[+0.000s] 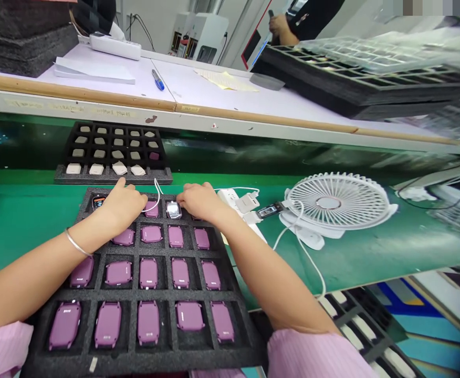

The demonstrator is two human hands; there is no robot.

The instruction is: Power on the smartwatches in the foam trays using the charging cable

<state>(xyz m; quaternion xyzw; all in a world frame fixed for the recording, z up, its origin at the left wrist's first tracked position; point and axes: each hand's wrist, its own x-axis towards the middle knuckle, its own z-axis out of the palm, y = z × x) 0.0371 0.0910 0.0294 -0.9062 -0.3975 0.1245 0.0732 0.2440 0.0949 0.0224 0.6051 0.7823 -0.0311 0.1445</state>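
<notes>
A black foam tray lies in front of me, its compartments holding several purple watch cases. My left hand is over the back row with its fingers closed at a white cable, which loops above a purple case. My right hand has its bent fingertips on the edge of a silver-faced watch in the same row. Left of my left hand, a watch with a lit screen sits in the corner compartment. My fingers hide part of the back row.
Behind stands another foam tray with pale pieces. To the right are a white power strip and a white fan with cables. A shelf runs across, bearing stacked trays and a blue pen. A person's hand shows beyond.
</notes>
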